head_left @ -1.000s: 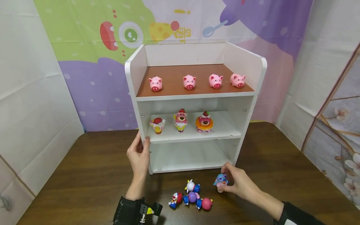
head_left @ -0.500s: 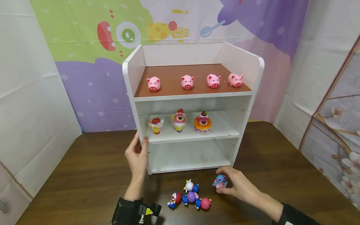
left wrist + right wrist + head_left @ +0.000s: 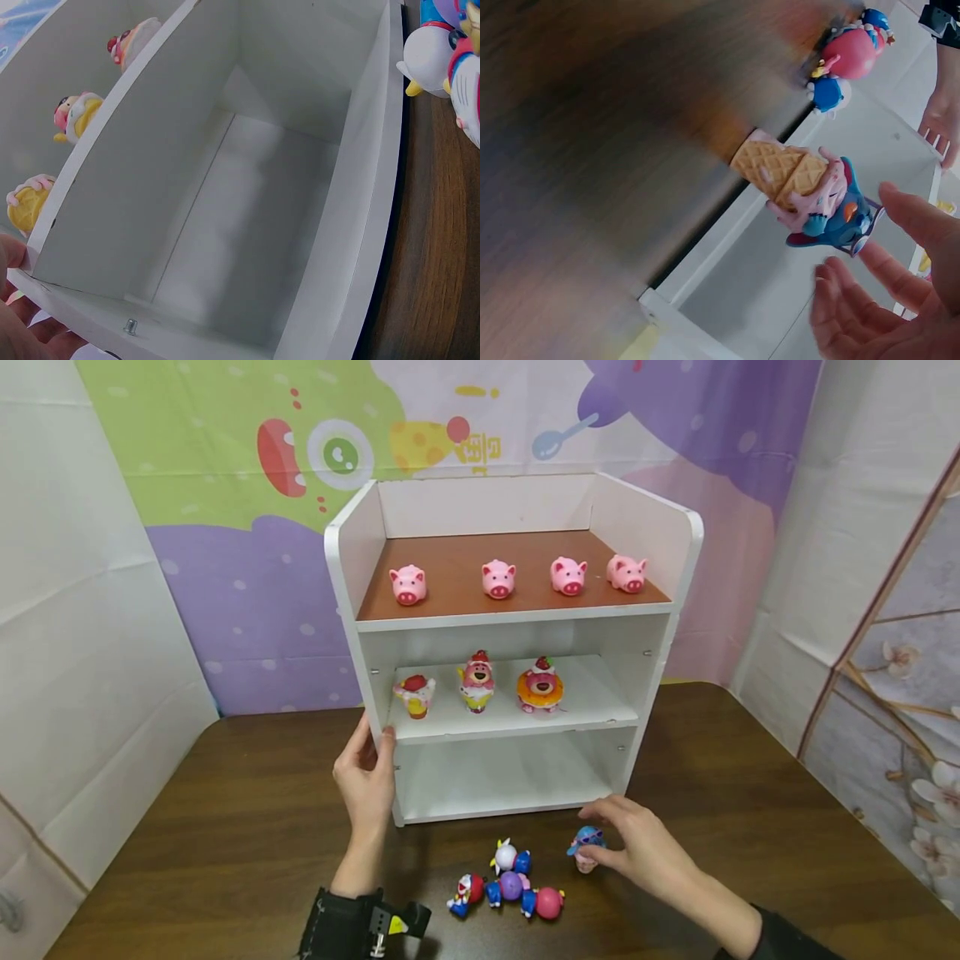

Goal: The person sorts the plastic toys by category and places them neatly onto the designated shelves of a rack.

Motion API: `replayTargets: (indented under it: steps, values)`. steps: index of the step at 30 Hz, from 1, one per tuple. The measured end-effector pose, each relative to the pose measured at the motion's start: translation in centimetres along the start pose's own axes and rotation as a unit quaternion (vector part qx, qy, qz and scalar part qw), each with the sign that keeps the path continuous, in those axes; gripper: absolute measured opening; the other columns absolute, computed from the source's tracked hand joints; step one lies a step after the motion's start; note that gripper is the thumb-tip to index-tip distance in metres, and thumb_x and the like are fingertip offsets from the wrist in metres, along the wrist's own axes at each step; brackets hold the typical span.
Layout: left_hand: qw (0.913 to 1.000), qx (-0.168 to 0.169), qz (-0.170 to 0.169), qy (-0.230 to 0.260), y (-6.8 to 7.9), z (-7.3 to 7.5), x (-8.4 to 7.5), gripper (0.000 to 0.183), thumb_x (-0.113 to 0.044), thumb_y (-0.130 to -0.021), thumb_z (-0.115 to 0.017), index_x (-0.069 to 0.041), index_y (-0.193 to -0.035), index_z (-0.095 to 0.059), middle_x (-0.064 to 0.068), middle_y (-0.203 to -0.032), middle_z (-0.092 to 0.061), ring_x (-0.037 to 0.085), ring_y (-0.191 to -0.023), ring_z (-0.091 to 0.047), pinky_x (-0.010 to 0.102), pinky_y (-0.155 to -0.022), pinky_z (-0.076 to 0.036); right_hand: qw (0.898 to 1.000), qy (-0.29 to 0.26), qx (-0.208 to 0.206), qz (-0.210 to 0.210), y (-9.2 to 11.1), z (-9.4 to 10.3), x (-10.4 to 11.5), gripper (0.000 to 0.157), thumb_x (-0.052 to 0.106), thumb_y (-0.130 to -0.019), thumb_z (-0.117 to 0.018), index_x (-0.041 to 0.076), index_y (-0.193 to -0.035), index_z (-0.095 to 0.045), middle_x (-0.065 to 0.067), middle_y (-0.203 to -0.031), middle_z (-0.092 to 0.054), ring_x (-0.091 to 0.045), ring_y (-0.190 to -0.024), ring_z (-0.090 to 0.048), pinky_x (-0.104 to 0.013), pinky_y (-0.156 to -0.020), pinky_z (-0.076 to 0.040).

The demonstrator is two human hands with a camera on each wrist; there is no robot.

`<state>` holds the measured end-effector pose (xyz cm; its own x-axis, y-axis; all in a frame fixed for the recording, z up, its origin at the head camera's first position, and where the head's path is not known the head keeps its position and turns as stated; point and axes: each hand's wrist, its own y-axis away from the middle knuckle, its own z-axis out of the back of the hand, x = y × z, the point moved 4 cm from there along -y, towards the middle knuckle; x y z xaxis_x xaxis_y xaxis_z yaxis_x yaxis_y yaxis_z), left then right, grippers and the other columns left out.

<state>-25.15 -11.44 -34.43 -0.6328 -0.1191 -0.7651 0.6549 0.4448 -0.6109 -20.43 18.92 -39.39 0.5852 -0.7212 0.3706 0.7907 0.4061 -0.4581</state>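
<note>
My left hand grips the left side panel of a white shelf unit, thumb on its front edge and fingers behind. In front of the shelf's lower right corner, a blue figurine with glasses on a waffle-cone base stands upright on the table. My right hand surrounds its head, thumb on the near side and index finger above. In the right wrist view the thumb and fingers lie around the blue head, loosely spread; whether they touch it is hard to tell.
Several round-headed figurines lie clustered on the brown table. Several pink pigs line the shelf's top. Three dessert-like bear figurines stand on the middle shelf, and below it is the bottom compartment. A patterned cloth hangs behind.
The blue figurine went from tilted with its face up to upright on the table. My right hand shifted slightly and its fingers loosened. The left hand stayed on the shelf.
</note>
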Motion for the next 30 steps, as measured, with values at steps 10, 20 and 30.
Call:
replayTargets:
  steps: [10,20,30]
  values:
    - [0.9999,-0.006,-0.009,0.004,0.0,0.2,2.0,0.037,0.001,-0.081,-0.056,-0.001,-0.118,-0.055,0.025,-0.114,-0.057,0.027,-0.095,-0.055,0.01,-0.071,-0.048,0.999,0.002,0.026,-0.018,0.0,-0.5,0.2,0.02,0.012,-0.07,-0.072,0.009,-0.089,-0.066,-0.001,-0.083,-0.065,-0.004,-0.07,-0.054,-0.027,-0.059,-0.053]
    - [0.9999,-0.005,0.006,0.008,-0.1,0.2,1.4,0.037,0.005,-0.08,-0.054,0.004,-0.117,-0.054,0.028,-0.114,-0.056,0.028,-0.095,-0.055,0.01,-0.07,-0.048,1.0,-0.011,0.019,-0.011,-0.6,-0.2,0.2,0.017,0.008,-0.07,-0.071,0.005,-0.086,-0.066,-0.004,-0.079,-0.065,-0.003,-0.066,-0.051,-0.024,-0.056,-0.051]
    - [0.9999,0.004,0.011,0.007,0.0,-0.1,-0.6,0.037,0.007,-0.08,-0.052,0.011,-0.117,-0.051,0.032,-0.114,-0.053,0.035,-0.097,-0.053,0.01,-0.07,-0.048,1.0,-0.007,-0.011,-0.011,-2.2,2.8,0.8,0.019,0.008,-0.069,-0.072,0.004,-0.087,-0.066,-0.003,-0.076,-0.064,-0.002,-0.062,-0.05,-0.026,-0.052,-0.051]
